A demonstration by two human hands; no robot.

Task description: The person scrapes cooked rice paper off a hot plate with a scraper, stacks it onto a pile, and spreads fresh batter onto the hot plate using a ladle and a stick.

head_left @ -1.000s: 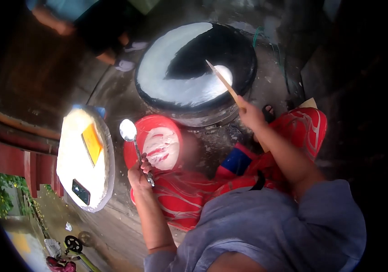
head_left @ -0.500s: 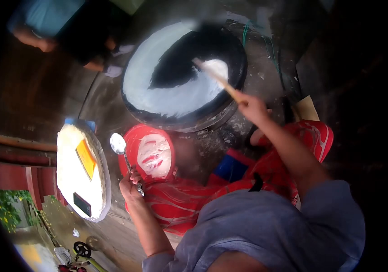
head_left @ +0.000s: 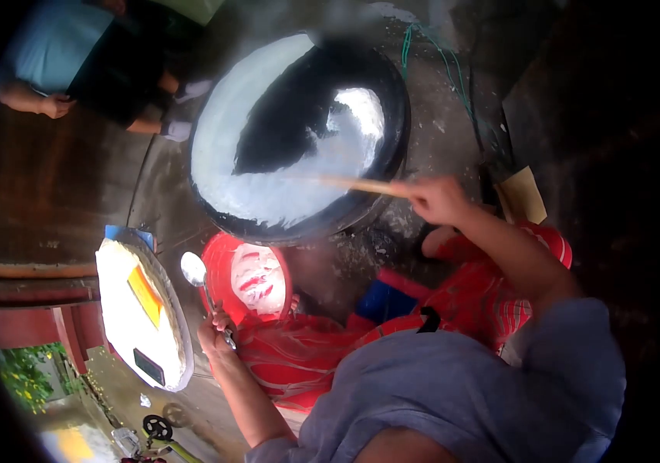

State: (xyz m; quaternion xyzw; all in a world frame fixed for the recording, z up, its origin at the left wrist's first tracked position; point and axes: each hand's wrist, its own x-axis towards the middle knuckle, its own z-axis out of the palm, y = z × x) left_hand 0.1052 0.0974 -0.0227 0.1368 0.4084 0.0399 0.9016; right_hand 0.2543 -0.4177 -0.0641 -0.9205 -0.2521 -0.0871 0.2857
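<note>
My right hand (head_left: 439, 201) is closed round the end of a thin wooden stick (head_left: 364, 185), whose blurred far part lies over a big round black griddle (head_left: 272, 139). White batter (head_left: 256, 197) coats the griddle in a wide curved band, with a thicker white patch at its right. My left hand (head_left: 212, 333) grips the handle of a metal ladle (head_left: 193, 268), bowl upward, beside a red basin (head_left: 222, 255). White batter with red streaks fills the basin.
At left stands a round white-topped surface (head_left: 121, 309) bearing a yellow item (head_left: 145, 295) and a dark phone (head_left: 148, 366). Another person (head_left: 60, 54) stands at the upper left. A blue and red object (head_left: 382, 299) is near my lap, and a green cord (head_left: 453, 69) lies at upper right.
The stick has swung left and down across the griddle, from the thick batter patch. That patch is now spread into a curve. The ladle remains in my left hand.
</note>
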